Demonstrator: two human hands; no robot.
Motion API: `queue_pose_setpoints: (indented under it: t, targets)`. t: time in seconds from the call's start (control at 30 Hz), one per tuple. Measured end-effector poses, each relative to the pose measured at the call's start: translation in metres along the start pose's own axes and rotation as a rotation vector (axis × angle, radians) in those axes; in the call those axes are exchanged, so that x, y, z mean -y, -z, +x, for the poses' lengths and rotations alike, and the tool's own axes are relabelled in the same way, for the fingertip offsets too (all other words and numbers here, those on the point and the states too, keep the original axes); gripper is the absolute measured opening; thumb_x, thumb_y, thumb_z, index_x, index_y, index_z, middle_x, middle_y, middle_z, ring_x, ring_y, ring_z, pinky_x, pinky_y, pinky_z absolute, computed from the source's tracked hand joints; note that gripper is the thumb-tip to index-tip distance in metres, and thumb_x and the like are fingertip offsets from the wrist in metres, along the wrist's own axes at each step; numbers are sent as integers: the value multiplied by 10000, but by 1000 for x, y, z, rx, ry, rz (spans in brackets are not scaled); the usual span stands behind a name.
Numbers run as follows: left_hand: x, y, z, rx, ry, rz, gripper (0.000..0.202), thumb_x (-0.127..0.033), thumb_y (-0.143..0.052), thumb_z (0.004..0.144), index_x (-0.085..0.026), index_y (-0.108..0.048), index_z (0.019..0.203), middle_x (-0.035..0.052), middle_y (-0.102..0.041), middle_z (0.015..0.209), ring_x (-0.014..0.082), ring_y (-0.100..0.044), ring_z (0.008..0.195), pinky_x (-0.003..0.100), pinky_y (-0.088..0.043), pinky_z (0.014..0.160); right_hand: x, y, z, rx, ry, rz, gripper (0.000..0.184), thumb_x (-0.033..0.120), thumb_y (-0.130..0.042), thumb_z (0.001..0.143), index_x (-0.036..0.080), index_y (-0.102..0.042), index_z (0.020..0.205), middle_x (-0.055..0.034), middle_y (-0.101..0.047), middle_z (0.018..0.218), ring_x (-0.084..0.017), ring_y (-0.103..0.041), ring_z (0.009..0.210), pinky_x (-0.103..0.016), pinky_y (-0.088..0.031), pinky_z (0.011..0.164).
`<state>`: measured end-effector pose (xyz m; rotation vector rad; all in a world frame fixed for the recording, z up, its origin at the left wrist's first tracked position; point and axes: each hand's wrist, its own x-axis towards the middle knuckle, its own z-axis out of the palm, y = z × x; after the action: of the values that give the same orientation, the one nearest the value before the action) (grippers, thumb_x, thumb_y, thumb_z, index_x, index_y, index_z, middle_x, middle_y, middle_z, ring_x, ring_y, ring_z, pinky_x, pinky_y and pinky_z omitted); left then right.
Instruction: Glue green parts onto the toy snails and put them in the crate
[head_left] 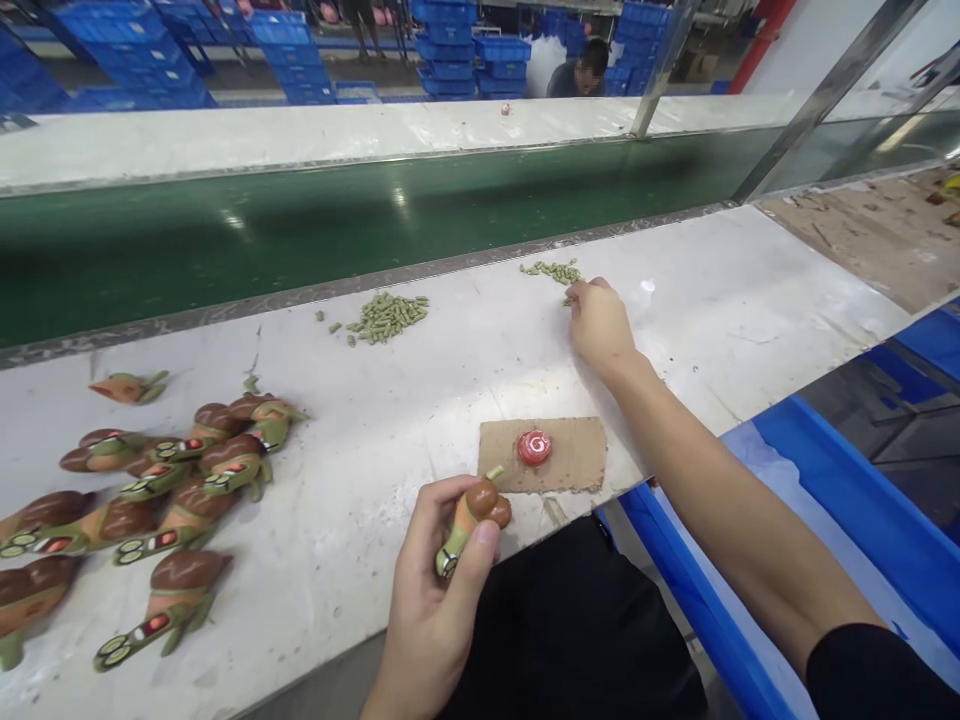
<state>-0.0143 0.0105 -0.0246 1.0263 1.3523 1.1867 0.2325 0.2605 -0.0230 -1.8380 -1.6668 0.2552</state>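
Note:
My left hand [442, 580] is closed around a small toy figure [466, 518] with a green head, an orange body and brown rounded parts. A thin green stub points up from its far end. Stretched forward, my right hand [598, 325] has its fingertips pinched together beside a small pile of green pellet-like pieces [555, 270]; whether a piece is between them is too small to tell. Between the hands, a red round blob [534, 448] with a glossy top sits on a piece of cardboard [585, 455].
Several similar figures [180, 570] lie at the left of the white table [360, 420]. A larger pile of green pieces [386, 317] is near the back edge. Beyond runs a green conveyor belt [315, 230]. A blue bin [825, 470] stands below right. Another person [577, 78] sits far back.

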Motion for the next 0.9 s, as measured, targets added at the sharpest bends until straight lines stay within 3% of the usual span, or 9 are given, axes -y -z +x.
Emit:
queue_pose_setpoints:
  t: [0.2, 0.47, 0.63, 0.9]
  targets:
    - [-2, 1, -1, 21, -5, 29, 315, -561, -778, 1109, -270, -735, 1220, 34, -766, 1056, 249, -717, 985, 365, -556, 875, -10, -6, 2, 24, 17, -93, 343, 95, -518, 983, 142, -824, 1130, -253, -753, 1184, -440, -714, 1114, -591, -578, 1005]
    - [-4, -1, 0, 28, 4, -33, 294, -548, -802, 1102, -278, -740, 1199, 25, -759, 1046, 220, -706, 936, 341, -572, 833, -11, 10, -22, 50, 77, -170, 206, 129, -607, 1024, 195, -791, 958, -189, -764, 1110, -355, -701, 991, -493, -559, 887]
    - [-11, -5, -1, 7, 25, -89, 254, -510, -771, 1126, -280, -695, 1201, -5, -737, 961, 156, -653, 731, 285, -577, 684, -5, 23, -53, 81, 128, -161, 216, 179, -562, 1087, 192, -777, 1074, -184, -772, 1208, -345, -716, 998, -474, -553, 862]
    - [-14, -6, 0, 14, 54, -61, 232, -466, -780, 1110, -263, -701, 1191, 6, -752, 989, 147, -654, 728, 267, -593, 672, -14, 27, -60, 75, 153, -98, 475, 102, -476, 1068, 184, -762, 1439, -212, -709, 1423, -375, -735, 1197, -526, -590, 1016]
